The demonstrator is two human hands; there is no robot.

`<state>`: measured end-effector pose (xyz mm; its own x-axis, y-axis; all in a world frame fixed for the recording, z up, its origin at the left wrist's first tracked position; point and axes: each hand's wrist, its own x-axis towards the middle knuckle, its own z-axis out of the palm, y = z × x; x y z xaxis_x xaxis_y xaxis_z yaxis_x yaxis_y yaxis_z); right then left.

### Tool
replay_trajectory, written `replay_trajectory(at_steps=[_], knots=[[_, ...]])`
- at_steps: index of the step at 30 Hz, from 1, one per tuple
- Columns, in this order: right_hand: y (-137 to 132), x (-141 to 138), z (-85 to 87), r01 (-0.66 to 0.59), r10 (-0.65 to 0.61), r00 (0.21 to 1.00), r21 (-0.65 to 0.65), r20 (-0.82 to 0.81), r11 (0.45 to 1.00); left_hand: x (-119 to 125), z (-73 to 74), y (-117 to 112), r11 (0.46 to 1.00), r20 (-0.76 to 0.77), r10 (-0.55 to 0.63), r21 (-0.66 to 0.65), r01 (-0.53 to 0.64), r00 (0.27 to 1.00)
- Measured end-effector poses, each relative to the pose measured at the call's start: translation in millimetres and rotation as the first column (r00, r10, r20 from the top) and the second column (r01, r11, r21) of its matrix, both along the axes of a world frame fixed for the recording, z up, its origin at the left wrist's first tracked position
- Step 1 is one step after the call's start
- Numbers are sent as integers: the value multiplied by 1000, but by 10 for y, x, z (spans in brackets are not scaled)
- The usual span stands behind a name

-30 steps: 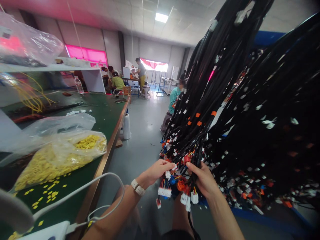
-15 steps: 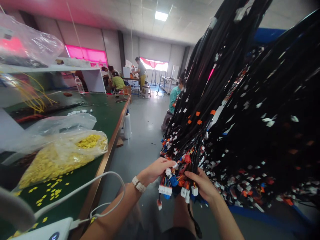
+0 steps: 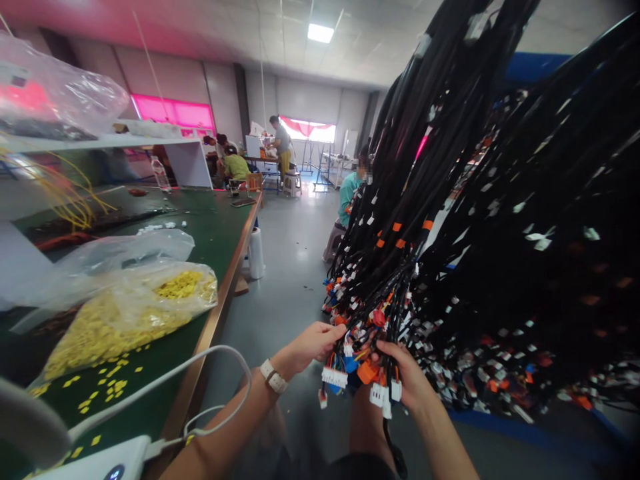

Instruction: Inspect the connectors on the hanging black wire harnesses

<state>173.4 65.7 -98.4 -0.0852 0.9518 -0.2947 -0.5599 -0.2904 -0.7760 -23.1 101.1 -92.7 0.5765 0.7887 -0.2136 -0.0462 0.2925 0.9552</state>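
Note:
Low in front of me hang the connector ends of a black wiring harness, with white, blue, orange and red plugs on coloured wires. My left hand pinches wires at the left side of this bunch; the exact spot between finger and thumb is small and partly hidden. Around the right side of the same bunch, my right hand is closed, thumb on top and other fingers mostly behind the wires. Below the hands dangle a wide white connector, an orange connector and white connectors.
Many more black harnesses hang at the right over a blue frame. On the left, a green-topped table bears a bag of yellow pieces, scattered yellow bits and a white cabled device. Several people sit or stand farther back.
My left hand has shifted slightly left and no longer covers the white plug it was touching. My right hand and the held connectors have moved a little to the right.

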Motion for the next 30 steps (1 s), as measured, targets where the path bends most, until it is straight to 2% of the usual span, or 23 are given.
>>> replay_trajectory(at_steps=[5,9,12,15,17,24,27,30], knots=[[-47,-10,134,-75,61,992,-130,-112,989,-78,-12,28,997,-106,54,54,-48,993],[-134,-52,279,-155,127,967,-118,-221,981,-117,-30,-3,999,-105,50,17,-48,993],[-153,-120,335,-148,113,956,-112,-270,983,-119,-29,-43,999,-147,26,33,-22,989],[-129,-171,334,-90,41,962,-171,-271,981,-117,-41,-67,998,-180,29,51,-20,983],[-114,-165,308,-88,35,959,-177,-283,980,-122,-51,-77,999,-168,30,46,-22,985],[-145,-38,183,-159,131,915,-43,-381,986,-70,-89,-103,998,-96,66,30,-63,993],[-144,-63,162,-164,158,903,19,-399,986,9,-177,-110,999,-114,25,34,-21,993],[-138,-117,166,-154,156,921,35,-358,988,66,-267,-129,997,-150,-74,4,75,986]])
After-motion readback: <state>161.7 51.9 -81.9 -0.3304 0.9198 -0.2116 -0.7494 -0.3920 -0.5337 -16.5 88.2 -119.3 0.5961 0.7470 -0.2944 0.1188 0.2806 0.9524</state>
